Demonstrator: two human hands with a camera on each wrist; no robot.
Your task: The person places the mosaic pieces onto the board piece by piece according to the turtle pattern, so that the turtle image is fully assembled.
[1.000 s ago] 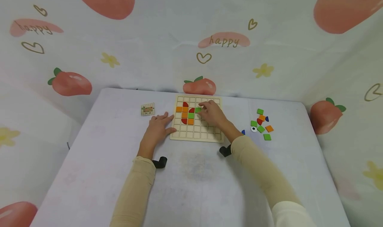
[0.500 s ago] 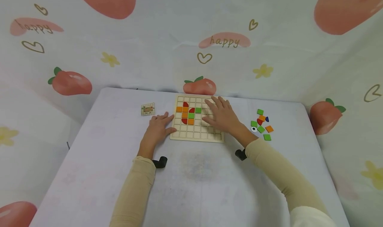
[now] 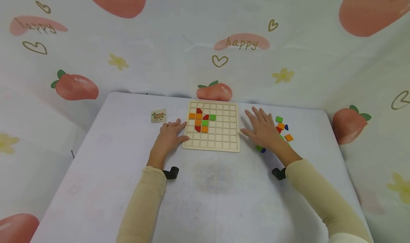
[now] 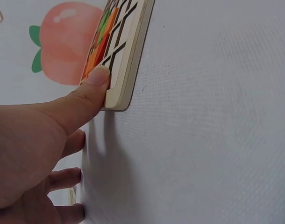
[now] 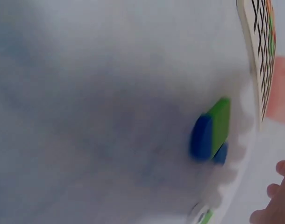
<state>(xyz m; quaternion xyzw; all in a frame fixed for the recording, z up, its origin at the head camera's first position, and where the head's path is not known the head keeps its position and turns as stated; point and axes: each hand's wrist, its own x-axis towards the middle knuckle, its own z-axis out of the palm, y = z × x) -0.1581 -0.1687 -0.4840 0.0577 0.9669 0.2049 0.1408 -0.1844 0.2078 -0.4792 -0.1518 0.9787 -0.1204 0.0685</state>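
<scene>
A square wooden grid board (image 3: 224, 143) lies at the back of the table, with several orange, red and green tiles in its left cells. The left hand (image 3: 167, 138) rests beside the board's left edge; in the left wrist view its thumb (image 4: 89, 91) presses on the board's corner rim, and the other fingers lie spread on the tabletop. To the right of the board the right hand (image 3: 264, 130) hovers with spread fingers, holding nothing. Loose tiles lie beneath and beside it, partly hidden, among them a green tile (image 5: 221, 122) and a blue rounded piece (image 5: 201, 137).
A small pattern card (image 3: 158, 115) lies left of the board. At the right are a green tile (image 3: 279, 119), an orange tile (image 3: 289, 138) and other loose pieces. A patterned cloth wall (image 3: 160, 57) rises behind the table (image 3: 211, 207).
The right hand has let go of the green tile on the board and moved right, off the board, toward the loose pieces. The left hand has stayed in place.
</scene>
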